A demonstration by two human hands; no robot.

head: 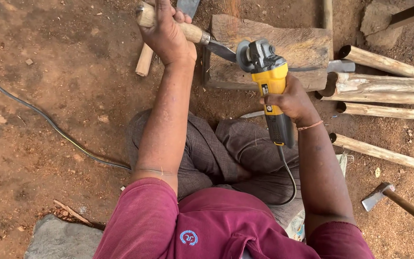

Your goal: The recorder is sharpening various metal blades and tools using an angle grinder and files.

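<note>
The wooden block (pixel 269 52) is the landmark. Left of the block, bare red dirt lies open out to a black cable (pixel 49 122) that runs diagonally across it; a loose wooden handle (pixel 144 60) lies on the ground just left of the block. Right of the block, a row of wooden poles (pixel 389 86) fills the ground, their cut ends nearly touching it. A flat metal blade (pixel 334 67) lies along the block's right part. Nearer the person than the poles, an axe (pixel 379 195) lies on the dirt. Directly below the block, the person's folded legs (pixel 216 153) close the way. A grey stone (pixel 58 240) sits far down-left of the block.
</note>
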